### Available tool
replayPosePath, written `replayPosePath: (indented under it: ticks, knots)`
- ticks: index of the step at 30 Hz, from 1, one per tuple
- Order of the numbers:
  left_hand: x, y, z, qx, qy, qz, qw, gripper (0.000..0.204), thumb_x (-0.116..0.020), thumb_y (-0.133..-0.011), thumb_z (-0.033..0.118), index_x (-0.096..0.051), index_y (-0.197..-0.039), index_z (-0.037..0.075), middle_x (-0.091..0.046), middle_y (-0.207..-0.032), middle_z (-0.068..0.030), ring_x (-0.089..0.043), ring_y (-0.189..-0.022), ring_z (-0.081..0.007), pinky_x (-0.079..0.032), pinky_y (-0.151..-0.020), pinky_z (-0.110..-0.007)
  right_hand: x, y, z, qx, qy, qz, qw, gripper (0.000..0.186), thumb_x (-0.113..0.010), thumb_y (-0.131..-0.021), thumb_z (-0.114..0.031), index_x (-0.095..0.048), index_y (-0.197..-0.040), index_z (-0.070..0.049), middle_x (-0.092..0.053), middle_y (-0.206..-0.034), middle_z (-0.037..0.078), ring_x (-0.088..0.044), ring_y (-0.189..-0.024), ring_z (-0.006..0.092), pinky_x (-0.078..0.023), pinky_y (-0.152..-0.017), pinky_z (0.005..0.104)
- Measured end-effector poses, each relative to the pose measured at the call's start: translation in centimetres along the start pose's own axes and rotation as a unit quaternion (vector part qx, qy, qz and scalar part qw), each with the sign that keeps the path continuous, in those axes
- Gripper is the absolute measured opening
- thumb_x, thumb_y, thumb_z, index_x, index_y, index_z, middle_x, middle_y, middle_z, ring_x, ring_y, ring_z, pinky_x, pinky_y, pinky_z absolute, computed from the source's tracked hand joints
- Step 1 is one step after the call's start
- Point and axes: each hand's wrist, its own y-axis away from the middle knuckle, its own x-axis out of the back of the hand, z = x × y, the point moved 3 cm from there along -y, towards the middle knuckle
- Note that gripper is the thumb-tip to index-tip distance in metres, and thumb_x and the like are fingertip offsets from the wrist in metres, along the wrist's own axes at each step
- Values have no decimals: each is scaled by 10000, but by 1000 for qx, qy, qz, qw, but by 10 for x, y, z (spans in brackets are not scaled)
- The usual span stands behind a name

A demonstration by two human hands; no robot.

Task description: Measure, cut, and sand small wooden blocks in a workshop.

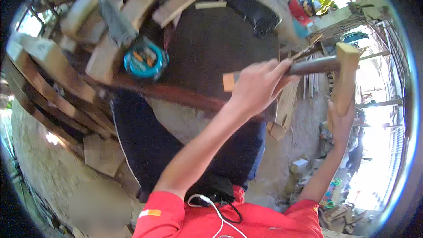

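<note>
My left hand, fingers closed, is wrapped round a dark rounded bar held out to the right above the bench edge. A small orange-tan block end shows on the other side of that hand; I cannot tell if it belongs to the bar. Farther right, my right hand grips the lower part of a pale wooden piece. Its blunt upper part meets the bar's right end; whether the two are joined or only touching I cannot tell. Most fingers of my right hand are hidden.
A dark bench stands before my knees. On its left are a turquoise bowl of small bits, a grey flat tool and curved wooden pieces. A black elongated object lies at the back. Wood scraps lie on the floor at right.
</note>
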Motion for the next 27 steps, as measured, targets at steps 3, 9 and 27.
replayPosePath:
  ticks: [3, 9, 27]
  knots:
    - [8, -2, 2, 30, 35, -17, 999, 330, -672, -928, 319, -608, -1160, 93, -627, -827, -105, -645, -708, -314, -500, -589, -405, 7, -2, -14, -82, -198, 15, 977, 676, -691, -854, -137, -408, -1446, 25, -537, -1326, 171, -542, -1196, 268, -406, -1049, 368]
    - [14, -6, 8, 60, -1, -76, 995, 318, -654, -947, 311, -623, -1166, 82, -693, -938, -121, -686, -769, -317, -531, -633, -379, -6, -1, -28, -79, -281, -42, 955, 723, -689, -828, -116, -382, -1470, 10, -574, -1287, 165, -565, -1157, 272, -440, -997, 357]
    - [2, 3, 8, 229, 75, -131, 962, 291, -589, -1006, 300, -609, -1174, 62, -682, -824, -89, -661, -705, -168, -515, -627, -328, -173, 232, -2, -399, -649, -268, 590, 314, -680, -909, -208, -632, -1132, 7, -690, -928, 67, -662, -817, 165, -545, -693, 320]
